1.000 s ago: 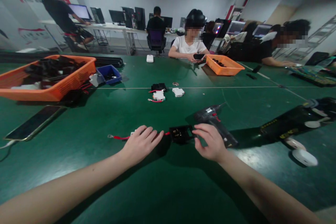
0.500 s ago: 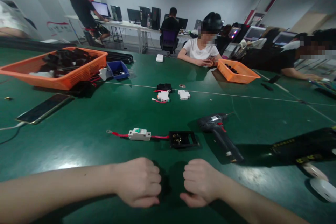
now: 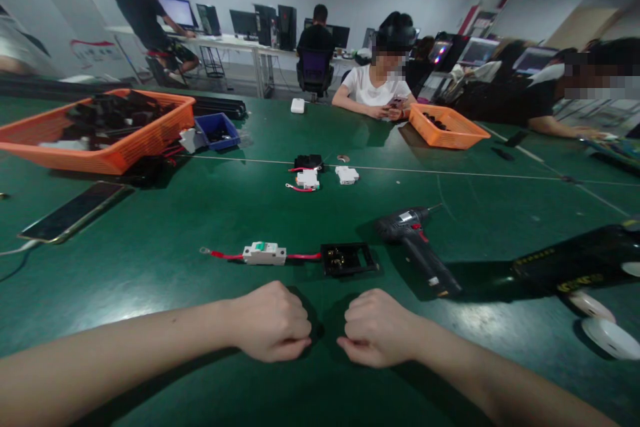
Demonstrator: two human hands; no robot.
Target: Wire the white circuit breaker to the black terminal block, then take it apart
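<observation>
My left hand point(image 3: 276, 322) is closed in a fist over the green table point(image 3: 200, 320), with nothing visible in it. Facing it across a small gap, my right hand point(image 3: 375, 328) is also a fist and shows no object. Just beyond the hands lies a white breaker point(image 3: 265, 253) with a green switch. A red wire point(image 3: 304, 256) joins it to a black frame point(image 3: 350, 259) holding brass-coloured parts. Another red wire with a ring terminal sticks out to the breaker's left. A black power screwdriver point(image 3: 420, 247) lies right of the frame.
Further back are white modules point(image 3: 347, 175), an orange basket point(image 3: 105, 160) of black parts, a blue bin point(image 3: 218, 132) and a smaller orange basket point(image 3: 447, 133). A phone point(image 3: 75, 213) lies left, a black tool point(image 3: 575, 263) right. People sit across and at right.
Both fists have moved slightly closer to the breaker and the black frame, and nearer each other. The camera view has shifted a little. The breaker, frame and screwdriver keep their arrangement.
</observation>
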